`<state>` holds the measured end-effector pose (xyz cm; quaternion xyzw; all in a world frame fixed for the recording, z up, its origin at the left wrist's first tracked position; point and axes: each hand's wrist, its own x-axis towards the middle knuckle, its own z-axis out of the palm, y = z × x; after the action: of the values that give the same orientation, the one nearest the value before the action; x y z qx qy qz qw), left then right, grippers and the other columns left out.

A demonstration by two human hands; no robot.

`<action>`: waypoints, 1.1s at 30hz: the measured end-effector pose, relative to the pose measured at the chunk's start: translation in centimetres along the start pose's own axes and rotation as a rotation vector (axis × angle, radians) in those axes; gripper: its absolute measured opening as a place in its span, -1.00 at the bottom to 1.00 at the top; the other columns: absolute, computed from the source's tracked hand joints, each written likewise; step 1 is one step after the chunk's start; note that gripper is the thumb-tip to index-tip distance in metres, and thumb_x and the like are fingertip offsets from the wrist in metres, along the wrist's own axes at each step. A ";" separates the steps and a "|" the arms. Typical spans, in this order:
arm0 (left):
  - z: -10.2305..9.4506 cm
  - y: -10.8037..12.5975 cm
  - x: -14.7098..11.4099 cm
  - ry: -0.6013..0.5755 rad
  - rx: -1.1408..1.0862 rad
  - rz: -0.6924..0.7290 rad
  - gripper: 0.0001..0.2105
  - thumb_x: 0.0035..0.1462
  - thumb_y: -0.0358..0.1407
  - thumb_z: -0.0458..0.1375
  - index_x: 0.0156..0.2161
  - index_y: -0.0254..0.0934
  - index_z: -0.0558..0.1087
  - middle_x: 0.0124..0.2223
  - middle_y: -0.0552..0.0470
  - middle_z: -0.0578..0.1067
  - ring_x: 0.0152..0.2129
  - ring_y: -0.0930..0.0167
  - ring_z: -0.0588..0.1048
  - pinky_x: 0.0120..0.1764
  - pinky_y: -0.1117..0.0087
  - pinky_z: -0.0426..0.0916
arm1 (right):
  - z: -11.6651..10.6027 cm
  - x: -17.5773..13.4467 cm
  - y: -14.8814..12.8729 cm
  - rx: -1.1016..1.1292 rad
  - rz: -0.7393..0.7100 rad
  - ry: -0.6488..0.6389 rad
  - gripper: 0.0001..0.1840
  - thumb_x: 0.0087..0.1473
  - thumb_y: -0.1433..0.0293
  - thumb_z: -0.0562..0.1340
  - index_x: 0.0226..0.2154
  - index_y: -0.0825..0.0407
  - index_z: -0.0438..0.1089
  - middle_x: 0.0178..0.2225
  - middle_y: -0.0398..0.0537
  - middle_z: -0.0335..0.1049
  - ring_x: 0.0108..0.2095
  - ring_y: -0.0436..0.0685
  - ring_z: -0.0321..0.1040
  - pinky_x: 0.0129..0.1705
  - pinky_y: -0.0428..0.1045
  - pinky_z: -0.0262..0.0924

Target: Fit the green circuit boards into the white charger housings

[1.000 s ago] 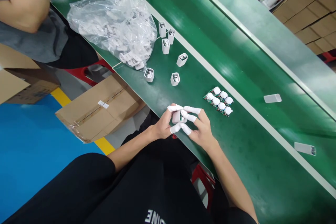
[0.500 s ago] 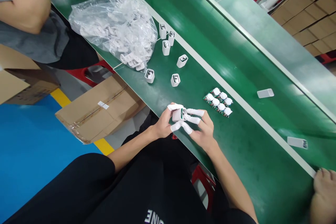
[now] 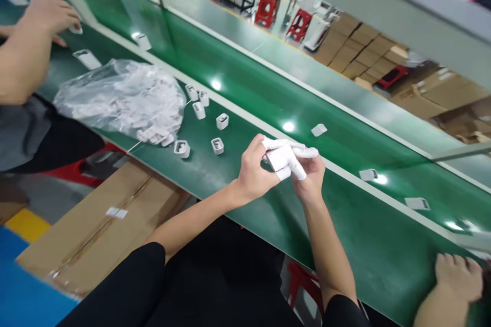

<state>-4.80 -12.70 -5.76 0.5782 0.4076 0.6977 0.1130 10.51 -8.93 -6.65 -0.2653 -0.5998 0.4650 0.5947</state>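
Note:
A small white plastic housing [image 3: 280, 158] is held up over the green bench between both my hands, tilted, with a plain side towards me. My left hand [image 3: 258, 171] is closed round its left end, fingers in white finger cots. From the right, my right hand [image 3: 310, 173] grips it, with cot-covered fingers pressed on its side and far edge. The housing's open end is hidden. Nearest on the bench are open white housings with parts showing inside, one [image 3: 217, 146] to the left and another [image 3: 181, 148] farther left.
A clear plastic bag [image 3: 126, 97] full of white parts lies on the bench [image 3: 245, 235] at left. Several housings, one [image 3: 369, 174] at right, lie along the green strip. Co-workers' hands show at left [image 3: 51, 13] and lower right [image 3: 458, 276]. A cardboard box [image 3: 103, 219] stands below left.
My view has tilted up and shifted. Both hands have raised the housing and turned it, so its open end no longer shows. The group of circuit boards is now out of sight.

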 end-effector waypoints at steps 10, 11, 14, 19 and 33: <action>10.5 2.5 6.9 0.096 0.203 0.438 -0.53 0.14 -0.40 0.39 0.18 -0.21 0.60 -0.13 -0.08 0.48 -0.22 0.26 0.43 -0.15 0.23 0.39 | -3.9 4.8 -6.5 0.351 0.252 0.372 -0.51 0.01 -0.05 0.62 -0.16 -0.15 0.59 -0.21 -0.22 0.65 -0.23 0.08 0.59 -0.13 -0.01 0.58; 10.6 2.4 6.8 0.094 0.189 0.440 -0.53 0.15 -0.39 0.39 0.18 -0.21 0.60 -0.12 -0.08 0.49 -0.21 0.26 0.43 -0.15 0.23 0.39 | -4.1 4.6 -6.8 0.339 0.256 0.342 -0.49 0.00 -0.10 0.62 -0.17 -0.15 0.60 -0.25 -0.19 0.64 -0.26 0.11 0.59 -0.16 0.02 0.59; 10.5 2.0 6.5 0.063 0.181 0.425 -0.54 0.17 -0.40 0.37 0.19 -0.18 0.62 -0.16 -0.06 0.50 -0.23 0.26 0.42 -0.19 0.25 0.36 | -4.5 4.2 -7.2 0.281 0.241 0.217 -0.41 -0.02 -0.22 0.58 -0.20 -0.13 0.60 -0.29 -0.12 0.61 -0.29 0.21 0.60 -0.17 0.15 0.63; 9.4 1.3 7.0 0.056 0.156 0.416 -0.60 0.17 -0.35 0.41 0.14 -0.18 0.63 -0.28 0.02 0.41 -0.32 0.30 0.34 -0.27 0.27 0.29 | -4.3 4.3 -7.8 0.215 0.196 0.087 -0.35 -0.19 -0.11 0.68 -0.16 -0.09 0.63 -0.22 -0.06 0.61 -0.20 0.24 0.59 -0.05 0.19 0.61; 8.6 1.6 8.1 -0.122 0.044 0.373 -0.44 0.22 -0.24 0.48 0.28 -0.11 0.48 -0.03 -0.05 0.59 -0.12 0.22 0.53 -0.05 0.15 0.50 | -1.8 3.7 -6.3 0.330 -0.019 0.585 -0.38 -0.05 -0.06 0.59 -0.03 -0.14 0.56 0.11 0.00 0.59 0.16 0.29 0.52 0.45 0.31 0.36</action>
<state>0.99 -4.84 1.14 0.6871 0.3008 0.6614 -0.0063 13.21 -8.00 0.33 -0.2820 -0.3226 0.4545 0.7809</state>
